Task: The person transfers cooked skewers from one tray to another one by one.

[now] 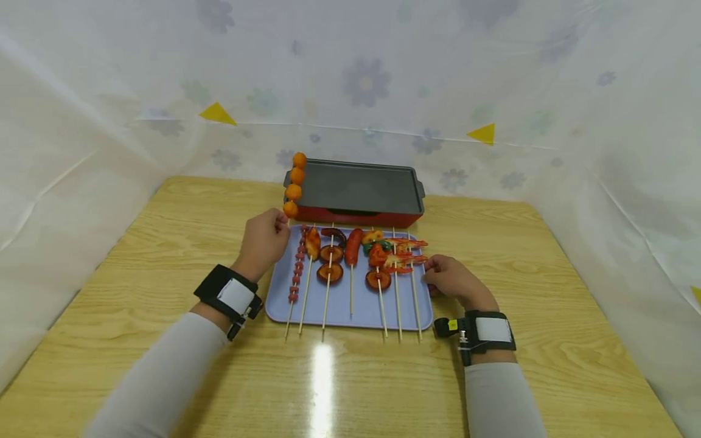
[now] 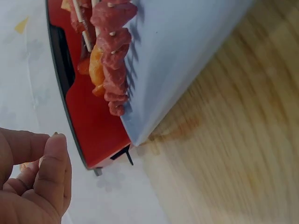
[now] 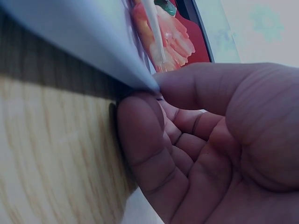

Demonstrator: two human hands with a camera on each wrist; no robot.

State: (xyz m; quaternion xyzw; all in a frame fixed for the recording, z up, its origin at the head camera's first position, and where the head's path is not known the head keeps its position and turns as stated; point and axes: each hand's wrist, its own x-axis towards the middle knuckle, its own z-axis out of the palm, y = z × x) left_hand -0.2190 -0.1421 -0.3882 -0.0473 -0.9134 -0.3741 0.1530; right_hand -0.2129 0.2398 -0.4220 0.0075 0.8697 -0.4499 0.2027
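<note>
My left hand point(image 1: 266, 238) pinches the lower end of a skewer of orange balls point(image 1: 293, 192), upright in the head view at the grill's left end. In the left wrist view, thumb and fingertip meet with only a tiny tip of the stick showing. My right hand point(image 1: 451, 280) grips the right rim of the lavender tray point(image 1: 279, 304), thumb above and forefinger below in the right wrist view. On the tray lie a skewer of small pink meat pieces point(image 1: 297, 267), mushroom slices point(image 1: 330, 273), a sausage point(image 1: 353, 246) and shrimp point(image 1: 402, 261), all on sticks.
Behind the tray, close to its far edge, stands a red grill with a dark flat plate point(image 1: 356, 187). Several stick ends overhang the tray's near edge. The wooden table point(image 1: 219, 377) meets a flowered curtain point(image 1: 366, 79) at the back.
</note>
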